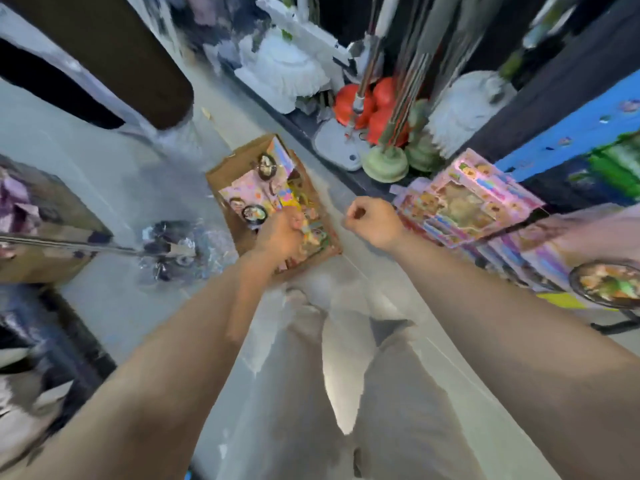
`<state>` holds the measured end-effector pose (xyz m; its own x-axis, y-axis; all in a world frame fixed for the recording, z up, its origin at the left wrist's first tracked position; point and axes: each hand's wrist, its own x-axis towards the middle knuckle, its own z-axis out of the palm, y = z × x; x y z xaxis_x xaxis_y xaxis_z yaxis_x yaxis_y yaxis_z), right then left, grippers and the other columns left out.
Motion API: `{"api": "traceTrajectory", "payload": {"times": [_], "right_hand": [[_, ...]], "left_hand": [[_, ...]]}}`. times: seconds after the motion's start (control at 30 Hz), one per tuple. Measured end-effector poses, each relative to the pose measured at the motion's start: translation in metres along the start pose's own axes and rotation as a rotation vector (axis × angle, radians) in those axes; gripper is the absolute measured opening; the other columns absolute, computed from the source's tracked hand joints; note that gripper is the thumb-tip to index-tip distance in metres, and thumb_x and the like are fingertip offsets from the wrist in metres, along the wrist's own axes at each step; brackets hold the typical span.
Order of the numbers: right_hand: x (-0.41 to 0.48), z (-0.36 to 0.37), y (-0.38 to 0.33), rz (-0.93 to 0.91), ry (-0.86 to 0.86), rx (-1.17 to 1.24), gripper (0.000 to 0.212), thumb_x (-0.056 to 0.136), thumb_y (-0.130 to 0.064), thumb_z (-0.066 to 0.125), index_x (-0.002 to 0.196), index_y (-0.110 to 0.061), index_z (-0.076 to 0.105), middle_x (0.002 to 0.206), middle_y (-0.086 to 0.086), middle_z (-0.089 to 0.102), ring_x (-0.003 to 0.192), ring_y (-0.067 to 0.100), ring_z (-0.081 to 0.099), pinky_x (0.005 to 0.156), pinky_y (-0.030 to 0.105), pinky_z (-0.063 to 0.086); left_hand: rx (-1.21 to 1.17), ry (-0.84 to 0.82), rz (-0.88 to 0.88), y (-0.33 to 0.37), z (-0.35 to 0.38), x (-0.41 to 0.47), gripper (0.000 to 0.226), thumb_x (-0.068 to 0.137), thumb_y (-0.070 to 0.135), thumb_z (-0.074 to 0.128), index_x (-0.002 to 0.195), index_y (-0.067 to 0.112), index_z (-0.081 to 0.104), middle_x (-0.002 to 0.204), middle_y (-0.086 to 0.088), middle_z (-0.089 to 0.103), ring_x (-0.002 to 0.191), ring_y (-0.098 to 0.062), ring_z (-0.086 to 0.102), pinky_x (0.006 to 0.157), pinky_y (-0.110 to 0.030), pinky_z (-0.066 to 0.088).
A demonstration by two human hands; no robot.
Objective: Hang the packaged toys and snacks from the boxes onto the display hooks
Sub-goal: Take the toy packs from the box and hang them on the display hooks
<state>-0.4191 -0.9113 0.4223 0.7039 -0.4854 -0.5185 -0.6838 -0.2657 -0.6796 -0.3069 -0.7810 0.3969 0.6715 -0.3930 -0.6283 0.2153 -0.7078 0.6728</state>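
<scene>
Left hand (280,235) fingers curled round toy pack (313,233) inside cardboard box (235,164), right hand (372,223) fingers fisted, empty, beside box.

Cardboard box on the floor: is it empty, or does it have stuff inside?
Not empty. The open cardboard box holds colourful toy packs, and the left hand reaches in, apparently gripping one.

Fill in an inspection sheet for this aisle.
Surface: grey floor.
Job's things: box of toy packs; hung packs at right.
Clutter: crumpled plastic on the floor.
Hands: left hand in the box, curled on a toy pack; right hand fisted, empty.
Cables: nothing seen.
Surroundings: mops, plungers, second box at left.
</scene>
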Motion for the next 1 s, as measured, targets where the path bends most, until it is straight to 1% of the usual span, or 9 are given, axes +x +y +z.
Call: {"api": "traceTrajectory", "payload": {"times": [0.07, 0.17, 0.27, 0.43, 0.53, 0.63, 0.77, 0.87, 1.0], "right_hand": [[0.023, 0.029, -0.014, 0.024, -0.085, -0.048, 0.024, 0.084, -0.006, 0.062, 0.063, -0.013, 0.055, 0.066, 0.002, 0.054, 0.070, 0.015, 0.050, 0.063, 0.025, 0.032], [0.060, 0.070, -0.026, 0.089, -0.157, -0.086, 0.009, 0.085, -0.004, 0.060, 0.083, -0.002, 0.068, 0.084, 0.012, 0.065, 0.078, 0.019, 0.058, 0.070, 0.028, 0.042], [0.103, 0.105, -0.027, 0.182, -0.197, -0.107, 0.015, 0.087, -0.011, 0.055, 0.078, -0.007, 0.066, 0.086, 0.009, 0.066, 0.081, 0.020, 0.062, 0.075, 0.025, 0.052], [0.186, 0.153, -0.021, 0.262, -0.302, -0.242, 0.023, 0.092, -0.018, 0.052, 0.102, -0.003, 0.067, 0.109, 0.010, 0.065, 0.106, 0.025, 0.060, 0.089, 0.032, 0.048], [0.243, 0.180, -0.011, 0.401, -0.343, -0.239, 0.021, 0.095, -0.020, 0.050, 0.102, -0.003, 0.062, 0.103, 0.013, 0.063, 0.093, 0.024, 0.062, 0.074, 0.032, 0.052], [0.288, 0.209, 0.005, 0.571, -0.236, 0.124, 0.032, 0.095, -0.014, 0.051, 0.125, -0.002, 0.052, 0.114, 0.014, 0.059, 0.089, 0.025, 0.063, 0.063, 0.031, 0.053], [0.334, 0.242, 0.029, 0.642, -0.154, 0.447, 0.053, 0.094, -0.020, 0.054, 0.140, -0.005, 0.031, 0.125, 0.013, 0.052, 0.072, 0.024, 0.060, 0.082, 0.047, 0.054], [0.361, 0.256, 0.043, 0.659, -0.017, 0.657, 0.056, 0.094, -0.023, 0.055, 0.142, -0.010, 0.029, 0.114, 0.008, 0.056, 0.070, 0.021, 0.062, 0.083, 0.047, 0.055], [0.376, 0.261, 0.050, 0.622, 0.186, 0.997, 0.037, 0.096, -0.014, 0.052, 0.132, -0.014, 0.041, 0.104, 0.008, 0.050, 0.093, 0.029, 0.065, 0.076, 0.036, 0.057]], "left_hand": [[0.046, -0.022, -0.060, -0.027, -0.032, 0.024, 0.041, 0.094, -0.006, 0.028, 0.062, 0.009, 0.049, 0.042, 0.004, 0.052, 0.033, -0.003, 0.045, 0.039, -0.009, 0.036], [0.193, 0.010, -0.170, -0.057, -0.086, 0.055, 0.017, 0.088, 0.001, 0.051, 0.095, -0.003, 0.066, 0.089, -0.011, 0.066, 0.084, -0.023, 0.062, 0.078, -0.031, 0.049], [0.419, 0.014, -0.126, -0.079, -0.114, 0.100, 0.033, 0.086, 0.005, 0.055, 0.118, 0.002, 0.059, 0.122, -0.018, 0.060, 0.113, -0.033, 0.056, 0.097, -0.036, 0.042], [0.523, 0.047, -0.083, -0.105, -0.126, 0.182, 0.030, 0.085, 0.010, 0.056, 0.115, 0.006, 0.061, 0.123, -0.020, 0.059, 0.114, -0.036, 0.054, 0.100, -0.037, 0.043], [0.586, 0.060, -0.086, -0.138, -0.116, 0.237, 0.031, 0.084, 0.018, 0.058, 0.115, 0.012, 0.058, 0.117, -0.019, 0.061, 0.109, -0.038, 0.058, 0.093, -0.039, 0.048], [0.667, -0.010, -0.097, -0.174, -0.100, 0.285, 0.057, 0.084, 0.022, 0.058, 0.137, 0.023, 0.039, 0.143, -0.011, 0.043, 0.130, -0.031, 0.043, 0.106, -0.038, 0.039], [0.856, -0.142, -0.057, -0.202, -0.085, 0.331, 0.082, 0.093, 0.017, 0.049, 0.148, 0.009, -0.012, 0.157, -0.013, -0.013, 0.145, -0.028, -0.013, 0.120, -0.040, 0.002], [0.823, -0.084, -0.016, -0.212, -0.079, 0.359, 0.087, 0.092, 0.013, 0.051, 0.147, 0.015, -0.017, 0.158, -0.008, -0.013, 0.146, -0.028, -0.012, 0.120, -0.044, 0.002], [0.992, 0.055, 0.039, -0.217, -0.080, 0.371, 0.081, 0.086, 0.012, 0.056, 0.149, 0.018, 0.005, 0.151, -0.012, 0.023, 0.140, -0.037, 0.018, 0.117, -0.045, 0.006]]}}
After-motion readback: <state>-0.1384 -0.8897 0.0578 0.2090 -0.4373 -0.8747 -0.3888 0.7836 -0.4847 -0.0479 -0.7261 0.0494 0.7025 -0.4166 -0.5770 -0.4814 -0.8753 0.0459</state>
